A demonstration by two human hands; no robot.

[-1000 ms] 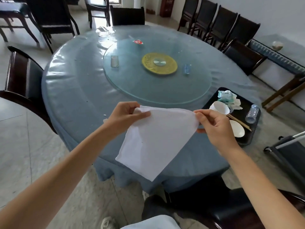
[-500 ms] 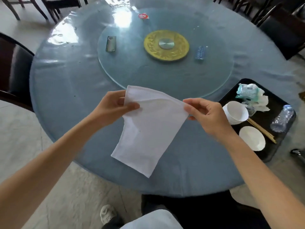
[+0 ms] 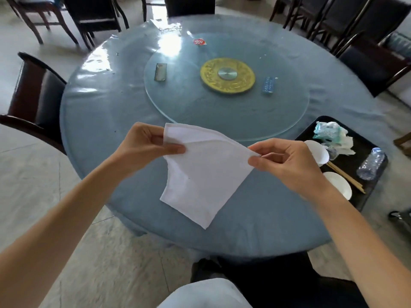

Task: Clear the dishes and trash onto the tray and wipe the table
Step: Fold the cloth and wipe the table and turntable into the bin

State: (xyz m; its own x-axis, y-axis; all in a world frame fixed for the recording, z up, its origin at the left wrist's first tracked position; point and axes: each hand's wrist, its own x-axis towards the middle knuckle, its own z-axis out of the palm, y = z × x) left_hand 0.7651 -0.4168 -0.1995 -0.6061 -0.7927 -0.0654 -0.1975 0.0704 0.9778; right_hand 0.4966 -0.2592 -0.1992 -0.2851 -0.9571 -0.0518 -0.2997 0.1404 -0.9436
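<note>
- The white cloth [image 3: 206, 172] hangs in the air between the two hands, above the near part of the round bench [image 3: 106, 112], and does not touch its blue cover.
- The left hand [image 3: 144, 144] pinches the upper left corner of the cloth between thumb and fingers; the thumb lies on top, pointing right.
- The right hand [image 3: 287, 158] pinches the upper right corner, with thumb and first fingers pressed together on the edge and the other fingers curled.
- Both forearms come in from the near side, bare, and are raised at about the same height; the cloth is folded and its lower point hangs down toward the near edge of the bench.
- The black tray [image 3: 369, 150] sits at the right edge of the bench, just right of the right hand.
- On the tray lie a white cup [image 3: 318, 152] on its side, a white dish [image 3: 340, 184], wooden chopsticks [image 3: 347, 177], a plastic bottle [image 3: 370, 163] and crumpled tissue trash [image 3: 331, 135].
- On the far glass turntable [image 3: 222, 112] there are a small blue pack [image 3: 267, 85], a dark flat packet [image 3: 160, 72] and a red-white wrapper [image 3: 199, 42].
</note>
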